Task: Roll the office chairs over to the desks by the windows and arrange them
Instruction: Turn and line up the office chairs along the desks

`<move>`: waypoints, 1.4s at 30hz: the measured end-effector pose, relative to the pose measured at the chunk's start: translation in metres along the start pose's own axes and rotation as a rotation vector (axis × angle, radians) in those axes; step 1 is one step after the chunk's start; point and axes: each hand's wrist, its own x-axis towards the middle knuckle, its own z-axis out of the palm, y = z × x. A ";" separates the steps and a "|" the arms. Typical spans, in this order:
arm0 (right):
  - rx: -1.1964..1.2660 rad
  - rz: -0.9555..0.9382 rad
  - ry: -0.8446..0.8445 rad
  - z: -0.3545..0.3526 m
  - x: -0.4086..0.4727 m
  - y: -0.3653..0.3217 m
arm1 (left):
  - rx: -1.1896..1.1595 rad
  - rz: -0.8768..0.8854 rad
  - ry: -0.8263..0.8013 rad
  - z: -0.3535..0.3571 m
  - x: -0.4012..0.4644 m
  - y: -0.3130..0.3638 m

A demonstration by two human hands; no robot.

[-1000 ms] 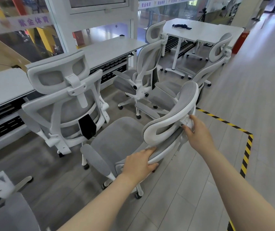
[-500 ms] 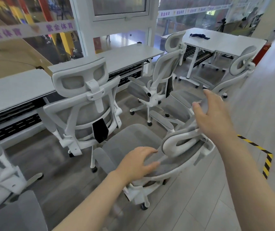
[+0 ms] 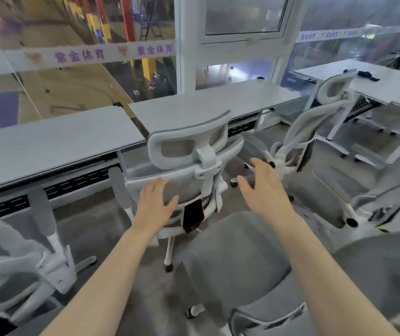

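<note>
Reaching for the white mesh chair [image 3: 189, 170] parked at the desk [image 3: 208, 105] under the windows [image 3: 77, 44], I have my left hand [image 3: 156, 201] laid flat and open against the upper edge of its backrest, fingers spread, not yet curled round the frame. My right hand [image 3: 264, 192] hangs open in the air just to the right of that backrest, touching nothing. Below my forearms sits the grey seat of another chair [image 3: 237, 258], close to me and well short of the desks, and a third chair [image 3: 315, 132] stands further right by the same desk. I judge I am at the arranging step: this chair looks slightly turned, so next I need both hands closed on the backrest to square it and push it in.
</note>
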 end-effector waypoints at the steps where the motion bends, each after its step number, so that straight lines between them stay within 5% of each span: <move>1: -0.002 0.010 -0.040 0.014 0.018 -0.005 | 0.020 -0.023 0.010 -0.004 0.014 -0.014; 9: 0.001 0.094 -0.162 0.089 0.132 -0.039 | 0.209 -0.146 -0.134 -0.010 0.088 -0.084; 13: 0.026 0.095 -0.163 0.112 0.166 -0.040 | 0.205 -0.040 -0.159 -0.002 0.105 -0.095; 20: 0.019 0.113 -0.037 0.124 0.189 -0.025 | 0.189 -0.032 -0.089 0.013 0.111 -0.078; 42: -0.064 0.158 0.002 0.101 0.221 0.023 | 0.081 -0.088 -0.104 0.056 0.127 -0.023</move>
